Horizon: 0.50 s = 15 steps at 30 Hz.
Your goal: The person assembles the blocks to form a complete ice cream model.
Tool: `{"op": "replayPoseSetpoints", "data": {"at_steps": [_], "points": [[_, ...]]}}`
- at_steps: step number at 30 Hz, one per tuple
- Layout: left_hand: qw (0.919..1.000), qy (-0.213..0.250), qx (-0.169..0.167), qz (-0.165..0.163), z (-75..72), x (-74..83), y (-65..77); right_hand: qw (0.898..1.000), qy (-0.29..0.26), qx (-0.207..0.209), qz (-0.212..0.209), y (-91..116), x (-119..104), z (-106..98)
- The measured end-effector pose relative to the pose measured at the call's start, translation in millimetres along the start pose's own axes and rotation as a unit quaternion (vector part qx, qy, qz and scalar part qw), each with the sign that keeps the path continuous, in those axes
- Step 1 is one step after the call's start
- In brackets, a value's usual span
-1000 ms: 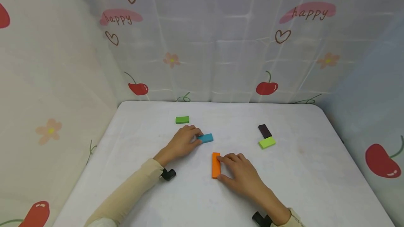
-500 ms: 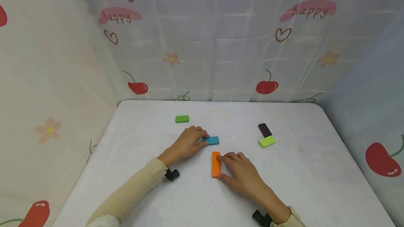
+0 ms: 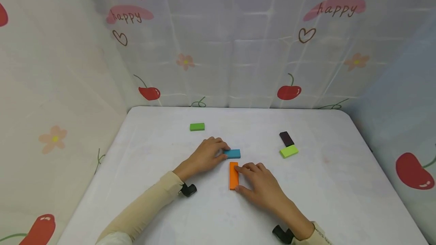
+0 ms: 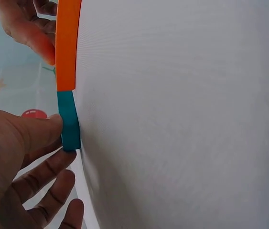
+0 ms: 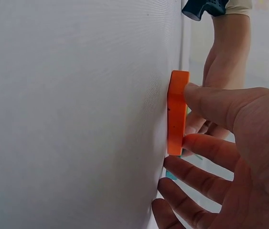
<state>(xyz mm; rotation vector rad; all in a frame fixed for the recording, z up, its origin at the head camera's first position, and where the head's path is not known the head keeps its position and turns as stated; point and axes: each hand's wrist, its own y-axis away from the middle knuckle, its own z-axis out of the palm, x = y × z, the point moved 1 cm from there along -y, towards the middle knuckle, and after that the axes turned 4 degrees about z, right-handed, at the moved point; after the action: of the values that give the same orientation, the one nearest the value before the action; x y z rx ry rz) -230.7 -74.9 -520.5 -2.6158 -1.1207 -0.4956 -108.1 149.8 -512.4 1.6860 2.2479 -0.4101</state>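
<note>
On the white table, my left hand pinches the left end of a blue rectangular block between thumb and fingers. An orange block, longer than the blue one, lies with its length pointing away from me. My right hand holds it from the right, thumb near its close end and index finger near its far end. A narrow strip of table shows between the two blocks in the head view. In the left wrist view the orange block lines up right behind the blue block.
A green block lies at the back, left of the middle. Toward the back right, a dark block sits against a lime-green block. A curtain with cherry prints rises behind the table and along both sides.
My left hand has slid the blue block to the right and slightly closer, straightening it behind the orange block's far end. The right hand and orange block have stayed in place.
</note>
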Motion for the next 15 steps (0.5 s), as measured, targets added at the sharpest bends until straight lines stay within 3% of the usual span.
{"op": "replayPoseSetpoints", "data": {"at_steps": [15], "points": [[0.9995, 0.020, -0.015, 0.020, 0.0, 2.3, 4.5, 1.000, -0.001, -0.004, 0.000, -0.3, -2.5, -2.7]]}}
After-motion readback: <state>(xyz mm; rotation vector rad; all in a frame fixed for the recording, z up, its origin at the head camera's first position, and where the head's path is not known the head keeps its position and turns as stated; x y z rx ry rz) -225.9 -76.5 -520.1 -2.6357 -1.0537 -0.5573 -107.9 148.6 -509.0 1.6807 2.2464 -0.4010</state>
